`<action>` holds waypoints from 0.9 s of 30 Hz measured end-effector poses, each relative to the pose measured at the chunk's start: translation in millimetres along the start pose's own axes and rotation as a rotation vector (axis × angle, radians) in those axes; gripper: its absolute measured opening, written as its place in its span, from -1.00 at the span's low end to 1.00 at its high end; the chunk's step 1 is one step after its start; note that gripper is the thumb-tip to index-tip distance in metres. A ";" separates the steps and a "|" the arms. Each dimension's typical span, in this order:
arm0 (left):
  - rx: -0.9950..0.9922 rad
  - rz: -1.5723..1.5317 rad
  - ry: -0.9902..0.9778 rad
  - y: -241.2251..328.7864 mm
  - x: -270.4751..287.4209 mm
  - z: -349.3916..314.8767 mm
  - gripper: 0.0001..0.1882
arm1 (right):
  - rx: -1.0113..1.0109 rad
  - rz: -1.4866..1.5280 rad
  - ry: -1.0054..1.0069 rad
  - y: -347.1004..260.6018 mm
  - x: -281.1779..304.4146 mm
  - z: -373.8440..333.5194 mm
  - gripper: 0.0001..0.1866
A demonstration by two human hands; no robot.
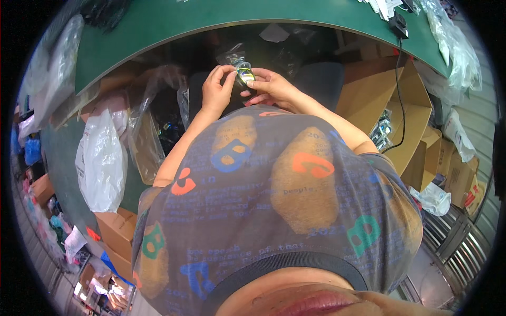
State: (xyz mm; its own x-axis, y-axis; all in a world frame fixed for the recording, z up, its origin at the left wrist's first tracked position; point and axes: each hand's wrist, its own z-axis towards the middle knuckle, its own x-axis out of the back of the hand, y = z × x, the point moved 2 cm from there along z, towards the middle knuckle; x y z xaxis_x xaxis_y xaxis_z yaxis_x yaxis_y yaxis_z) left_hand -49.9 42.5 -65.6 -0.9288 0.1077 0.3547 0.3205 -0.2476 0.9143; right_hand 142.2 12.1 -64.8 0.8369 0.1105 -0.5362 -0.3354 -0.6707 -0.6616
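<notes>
Just below the green table's edge, I hold a small clear plastic packet point(244, 72) in front of my chest. Inside it shows a small rounded item in white, yellow-green and dark colours; its exact kind is too small to make out. My left hand point(215, 90) pinches the packet's left side between thumb and fingertips. From the right, my right hand point(273, 87) closes on the packet, the thumb across its lower front and the other fingers partly hidden behind. The crinkled clear film point(233, 54) sticks up above my fingers.
A green tabletop point(221, 11) curves across the front. To the right stands an open cardboard box point(369, 95) with bagged items point(382, 129); a black adapter's cable point(401, 100) hangs over it. White plastic bags point(100, 163) and more boxes point(117, 231) are on the left.
</notes>
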 end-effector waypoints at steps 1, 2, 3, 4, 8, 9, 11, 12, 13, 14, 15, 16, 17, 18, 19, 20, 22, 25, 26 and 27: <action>-0.015 0.009 -0.039 2.1 0.6 -1.6 -0.89 | 0.009 0.004 0.009 0.3 3.0 2.0 -0.37; -0.030 0.018 -0.078 4.0 1.1 -2.8 -0.88 | 0.011 0.005 0.009 1.3 6.6 1.8 -0.37; -0.053 0.024 -0.108 6.8 0.1 -3.3 -0.87 | 0.031 -0.001 0.008 -3.5 4.3 -1.8 -0.37; -0.053 0.025 -0.107 6.4 -0.8 -3.3 -0.87 | 0.051 -0.006 0.006 -6.5 3.0 -4.2 -0.38; -0.016 0.017 -0.167 4.9 0.0 -2.3 -0.88 | 0.021 0.017 0.015 5.0 9.0 5.8 -0.26; -0.023 0.030 -0.206 7.7 0.7 -2.3 -0.88 | 0.060 0.018 0.093 8.6 6.8 8.7 -0.34; -0.063 0.038 -0.267 14.5 -0.4 -3.5 -0.88 | 0.087 -0.036 0.160 11.1 6.7 12.1 -0.47; -0.101 0.045 -0.327 17.9 -2.0 -4.0 -0.88 | 0.111 -0.092 0.227 10.5 5.8 12.3 -0.60; -0.115 0.019 -0.362 14.1 -5.3 -5.0 -0.87 | 0.113 -0.092 0.227 15.1 6.9 16.4 -0.60; -0.119 0.028 -0.382 13.8 -9.4 -5.4 -0.88 | 0.143 -0.078 0.292 22.6 11.3 21.9 -0.70; -0.123 0.038 -0.400 12.7 -13.7 -5.8 -0.88 | 0.173 -0.066 0.353 25.9 13.5 25.2 -0.73; -0.146 0.040 -0.384 9.0 -18.0 -5.8 -0.83 | 0.182 -0.148 0.374 29.8 15.4 24.3 -0.74; -0.149 0.041 -0.382 6.6 -20.3 -7.2 -0.83 | 0.185 -0.149 0.373 33.1 18.4 27.1 -0.74; -0.092 0.071 -0.389 6.2 -24.9 -5.8 -0.78 | 0.344 -0.310 0.409 36.2 27.9 31.0 -0.76; -0.034 0.102 -0.396 5.8 -28.7 -5.4 -0.72 | 0.499 -0.473 0.444 38.5 34.3 33.5 -0.78; -0.076 0.145 -0.328 7.3 -32.8 -2.4 -0.64 | 0.488 -0.551 0.490 40.9 43.6 38.3 -0.79; 0.014 0.234 -0.305 -2.9 -28.1 -2.1 -0.70 | 0.190 -0.349 0.423 23.4 14.4 21.6 -0.77; 0.024 0.198 -0.239 -8.5 -27.6 1.7 -0.78 | 0.348 -0.687 0.386 12.7 16.7 2.4 -0.76; 0.068 0.186 -0.225 -8.0 -26.0 2.6 -0.81 | 0.453 -0.978 0.412 7.5 17.6 -2.9 -0.76; 0.081 0.190 -0.228 -9.3 -26.8 0.6 -0.83 | 0.488 -1.079 0.429 4.4 19.4 -6.5 -0.81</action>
State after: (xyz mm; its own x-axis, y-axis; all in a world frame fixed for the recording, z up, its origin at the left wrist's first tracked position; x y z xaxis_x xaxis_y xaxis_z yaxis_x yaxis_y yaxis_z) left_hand -27.9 42.5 -83.5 -0.7880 0.2821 0.5472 0.5067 -0.2076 0.8368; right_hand 159.7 6.5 -74.7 0.8261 0.1238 0.5498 0.5575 -0.0374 -0.8293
